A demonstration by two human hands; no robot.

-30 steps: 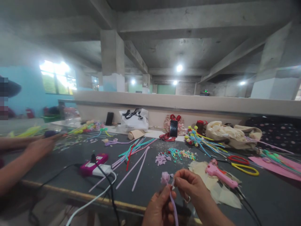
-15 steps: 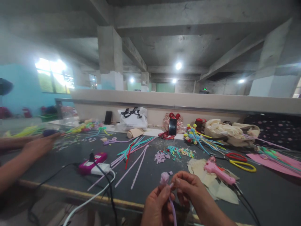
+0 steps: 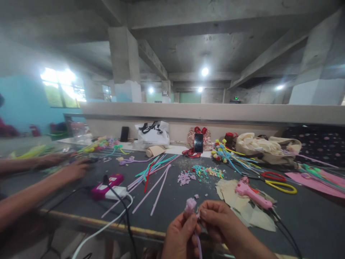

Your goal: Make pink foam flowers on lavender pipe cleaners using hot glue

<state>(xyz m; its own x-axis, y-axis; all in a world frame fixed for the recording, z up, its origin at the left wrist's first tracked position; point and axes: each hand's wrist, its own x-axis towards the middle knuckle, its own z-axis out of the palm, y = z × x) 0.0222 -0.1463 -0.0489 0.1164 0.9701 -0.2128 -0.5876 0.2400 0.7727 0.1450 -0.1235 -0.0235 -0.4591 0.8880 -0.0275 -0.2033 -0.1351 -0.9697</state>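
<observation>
A lilac stem (image 3: 198, 244) with a bunched lilac head (image 3: 190, 204) stands upright near the front edge of the dark table. Wrapped round it just under the head are the closed fingers of my left hand (image 3: 181, 233). My right hand (image 3: 219, 219) is pinched beside it, thumb against forefinger, on a small pale lilac bit (image 3: 198, 215) close to the stem. Loose lilac pieces (image 3: 185, 178) lie beyond my hands, with turquoise and yellow pieces (image 3: 206, 172) next to them.
On the right, a pink glue gun (image 3: 253, 194) rests on crumpled paper (image 3: 229, 194), near scissors (image 3: 280, 187). A magenta power strip (image 3: 99, 191) with cables and lilac stems (image 3: 161, 190) lie left. Another person's hands (image 3: 77, 169) work at far left. A phone (image 3: 198, 143) stands behind.
My two hands have stayed together at the stem, with slight finger movement. Another small lilac piece now shows on the table beyond them. The other person's near hand has moved right.
</observation>
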